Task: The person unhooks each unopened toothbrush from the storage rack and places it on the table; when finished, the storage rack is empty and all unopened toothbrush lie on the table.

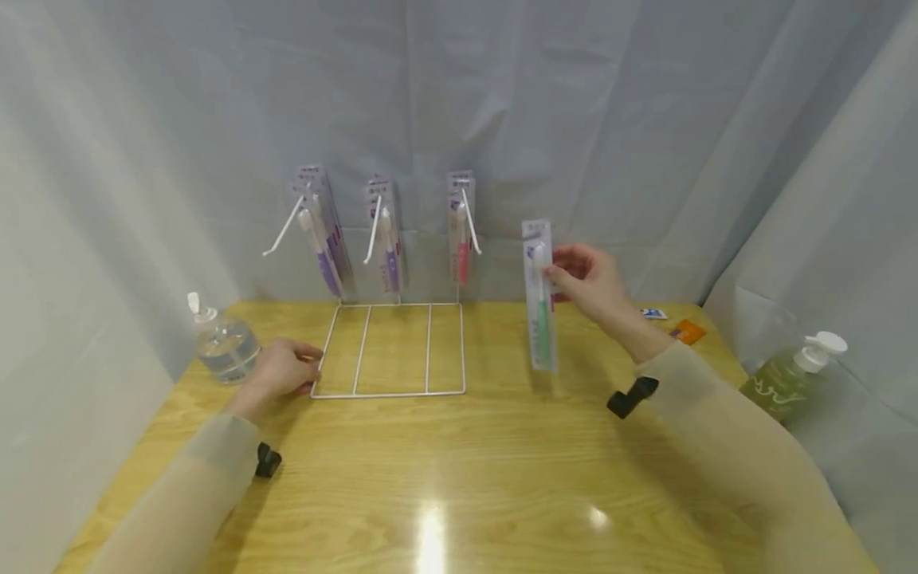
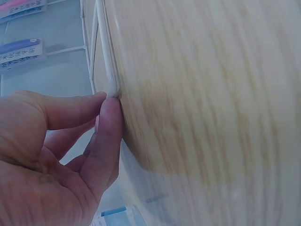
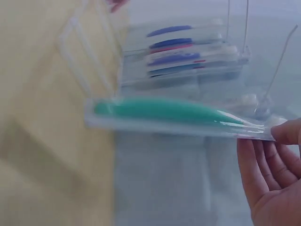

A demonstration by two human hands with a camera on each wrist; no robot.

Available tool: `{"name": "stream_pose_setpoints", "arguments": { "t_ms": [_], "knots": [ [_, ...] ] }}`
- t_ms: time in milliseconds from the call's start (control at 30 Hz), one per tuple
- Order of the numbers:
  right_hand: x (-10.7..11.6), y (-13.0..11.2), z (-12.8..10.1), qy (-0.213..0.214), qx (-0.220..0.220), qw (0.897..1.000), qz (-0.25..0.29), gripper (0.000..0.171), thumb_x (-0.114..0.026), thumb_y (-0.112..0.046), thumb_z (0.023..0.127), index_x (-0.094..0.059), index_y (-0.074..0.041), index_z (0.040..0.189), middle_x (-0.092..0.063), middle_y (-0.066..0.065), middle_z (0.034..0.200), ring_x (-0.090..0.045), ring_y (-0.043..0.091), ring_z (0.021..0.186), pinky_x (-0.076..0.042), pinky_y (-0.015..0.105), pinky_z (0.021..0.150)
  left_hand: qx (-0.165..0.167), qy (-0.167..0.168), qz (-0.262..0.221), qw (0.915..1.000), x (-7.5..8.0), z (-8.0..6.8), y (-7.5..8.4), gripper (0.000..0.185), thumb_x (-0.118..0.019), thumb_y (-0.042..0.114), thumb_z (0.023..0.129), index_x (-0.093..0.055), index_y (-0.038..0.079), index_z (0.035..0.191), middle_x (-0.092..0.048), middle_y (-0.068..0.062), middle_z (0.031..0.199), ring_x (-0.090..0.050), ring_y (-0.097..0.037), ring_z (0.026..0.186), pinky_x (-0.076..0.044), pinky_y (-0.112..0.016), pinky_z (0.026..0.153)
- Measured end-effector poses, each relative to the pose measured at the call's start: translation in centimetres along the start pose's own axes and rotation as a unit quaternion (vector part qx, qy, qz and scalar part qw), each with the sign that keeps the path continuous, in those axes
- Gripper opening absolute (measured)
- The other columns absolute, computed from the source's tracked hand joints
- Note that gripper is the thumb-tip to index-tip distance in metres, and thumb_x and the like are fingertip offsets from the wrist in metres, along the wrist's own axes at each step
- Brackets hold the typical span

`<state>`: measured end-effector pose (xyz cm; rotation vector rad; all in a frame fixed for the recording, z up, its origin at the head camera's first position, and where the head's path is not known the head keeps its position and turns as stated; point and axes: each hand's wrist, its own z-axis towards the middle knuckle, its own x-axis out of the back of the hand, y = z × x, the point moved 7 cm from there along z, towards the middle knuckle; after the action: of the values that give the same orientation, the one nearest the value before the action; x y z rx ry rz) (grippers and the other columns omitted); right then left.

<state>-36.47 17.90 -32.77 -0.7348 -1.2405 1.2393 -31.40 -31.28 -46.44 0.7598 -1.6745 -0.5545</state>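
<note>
Closest to me, two pale sleeves (image 1: pixel 179 494) reach in over the wood-grained desk (image 1: pixel 502 478), a small black device (image 1: pixel 268 461) strapped at each wrist. The left hand (image 1: pixel 283 368) pinches the white wire rack (image 1: pixel 390 395) at its near left corner, thumb and fingertip meeting on the wire. Just beside that hand stands a clear pump bottle (image 1: pixel 228 351) with a white top; well over on the right, beyond the other sleeve, is a green pump bottle (image 1: pixel 778 387).

The right hand (image 1: pixel 591 279) pinches a green toothbrush pack (image 1: pixel 542 335) by its edge, above the middle, thumb on one face and fingers behind. The pack is nearly upright, handle end down, to the right of the rack and apart from it. Past the right forearm, an orange packet (image 1: pixel 687 332) lies on the desk, with a small blue-and-white packet (image 1: pixel 653 313) a little farther back.

At the rack's far side, three white hooks jut forward, carrying purple toothbrush packs (image 1: pixel 328 267) on the left and middle ones and a pink toothbrush pack (image 1: pixel 462 259) on the right. Behind everything hangs a grey-blue curtain (image 1: pixel 545 96).
</note>
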Motion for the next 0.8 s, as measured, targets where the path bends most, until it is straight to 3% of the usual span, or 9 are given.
{"name": "stream_pose_setpoints", "arguments": {
  "t_ms": [233,433,633,800],
  "knots": [
    [3.6,6.6,-7.6,-0.054,-0.137,0.989,0.001,0.044,-0.064,-0.009,0.112,-0.055,0.013,0.148,-0.073,-0.013,0.099,-0.072,0.005,0.092,-0.074,0.031,0.077,0.001,0.003,-0.001,1.0,0.4,-0.6,0.5,0.052,-0.071,-0.001,0.097,-0.064,-0.012,0.147,-0.077,-0.034,0.127,-0.07,-0.007,0.066,-0.067,-0.022,0.06],
    [4.7,11.8,-13.6,-0.102,-0.254,0.962,0.0,0.049,-0.067,-0.014,0.11,-0.054,0.011,0.151,-0.076,-0.009,0.103,-0.075,0.008,0.094,-0.074,0.031,0.078,0.002,-0.003,-0.004,1.0,0.2,-0.4,0.5,0.053,-0.072,-0.001,0.096,-0.064,-0.012,0.147,-0.077,-0.033,0.126,-0.071,-0.007,0.067,-0.068,-0.023,0.061],
    [5.2,14.6,-17.1,-0.111,-0.31,0.944,0.003,0.058,-0.07,-0.011,0.106,-0.05,0.016,0.153,-0.078,-0.005,0.103,-0.075,0.009,0.091,-0.073,0.029,0.073,0.005,-0.007,0.0,1.0,0.1,0.0,0.2,0.055,-0.073,-0.001,0.094,-0.065,-0.011,0.148,-0.077,-0.033,0.128,-0.071,-0.008,0.067,-0.068,-0.023,0.062],
    [5.3,15.5,-18.3,-0.1,-0.331,0.938,-0.018,0.054,-0.073,-0.008,0.104,-0.055,0.015,0.149,-0.079,-0.002,0.099,-0.075,0.01,0.085,-0.072,0.026,0.07,0.003,-0.012,0.002,0.9999,-0.1,0.0,0.2,0.055,-0.073,-0.001,0.094,-0.064,-0.011,0.148,-0.077,-0.034,0.128,-0.072,-0.008,0.067,-0.069,-0.024,0.062]
  ]
}}
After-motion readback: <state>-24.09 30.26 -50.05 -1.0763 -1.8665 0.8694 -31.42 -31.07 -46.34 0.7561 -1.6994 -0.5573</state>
